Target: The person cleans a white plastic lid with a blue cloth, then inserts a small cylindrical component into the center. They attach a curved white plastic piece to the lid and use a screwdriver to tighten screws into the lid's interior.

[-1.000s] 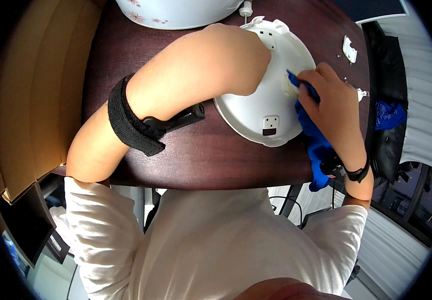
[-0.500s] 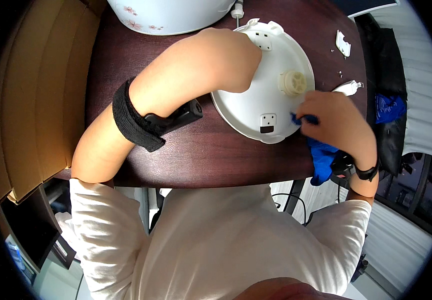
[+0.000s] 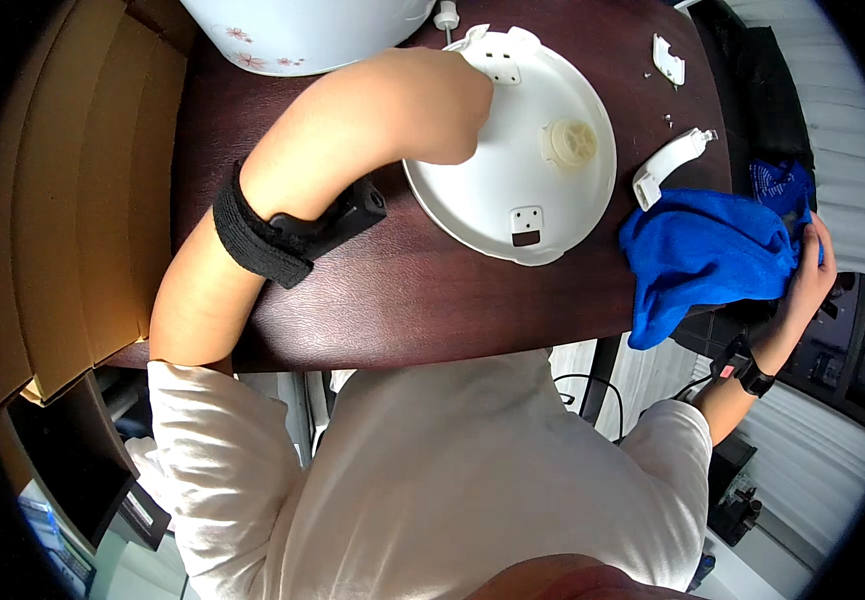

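Our right hand (image 3: 813, 270) pinches the edge of the blue cloth (image 3: 713, 250), which spreads leftward from it near a curved white handle (image 3: 673, 163); our left hand (image 3: 448, 108) blocks part of the white lid (image 3: 498, 190), its grip we cannot tell, a flowered container (image 3: 313, 35) just beyond it

No word or number can be read. White marks (image 3: 776, 180) on 1 small blue bundle (image 3: 785, 190) are too fine.
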Demonstrator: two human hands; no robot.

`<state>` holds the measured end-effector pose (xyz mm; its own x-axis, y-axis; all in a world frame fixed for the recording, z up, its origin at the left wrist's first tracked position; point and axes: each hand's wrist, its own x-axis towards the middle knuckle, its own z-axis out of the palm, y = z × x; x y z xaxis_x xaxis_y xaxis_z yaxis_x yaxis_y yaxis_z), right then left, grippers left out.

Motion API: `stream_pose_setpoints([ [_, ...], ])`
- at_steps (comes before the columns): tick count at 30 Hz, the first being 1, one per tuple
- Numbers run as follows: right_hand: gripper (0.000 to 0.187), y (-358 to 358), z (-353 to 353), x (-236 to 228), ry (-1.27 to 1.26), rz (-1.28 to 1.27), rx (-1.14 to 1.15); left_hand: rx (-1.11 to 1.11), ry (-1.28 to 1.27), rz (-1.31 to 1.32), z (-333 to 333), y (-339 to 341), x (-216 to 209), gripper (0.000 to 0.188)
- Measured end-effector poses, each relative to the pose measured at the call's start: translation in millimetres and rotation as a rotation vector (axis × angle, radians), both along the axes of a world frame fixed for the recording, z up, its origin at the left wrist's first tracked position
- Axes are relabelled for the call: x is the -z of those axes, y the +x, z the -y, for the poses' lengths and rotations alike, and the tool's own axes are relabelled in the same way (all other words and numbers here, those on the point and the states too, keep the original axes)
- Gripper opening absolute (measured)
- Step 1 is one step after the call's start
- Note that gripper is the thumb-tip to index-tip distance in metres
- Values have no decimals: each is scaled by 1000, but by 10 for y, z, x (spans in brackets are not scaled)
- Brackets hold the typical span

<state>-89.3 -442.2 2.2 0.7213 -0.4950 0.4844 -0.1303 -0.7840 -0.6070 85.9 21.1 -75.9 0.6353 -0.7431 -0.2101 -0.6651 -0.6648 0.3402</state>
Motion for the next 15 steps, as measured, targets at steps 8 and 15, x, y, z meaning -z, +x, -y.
stream_pose_setpoints([
  [8, 19, 43, -1069, 299, -379, -371, -508, 66, -19, -76, -10, -53, -55, 35],
  [15, 13, 445, -2107, 655, -635, -613, -966, 159, 144, 119, 37, -565, 1, 58],
])
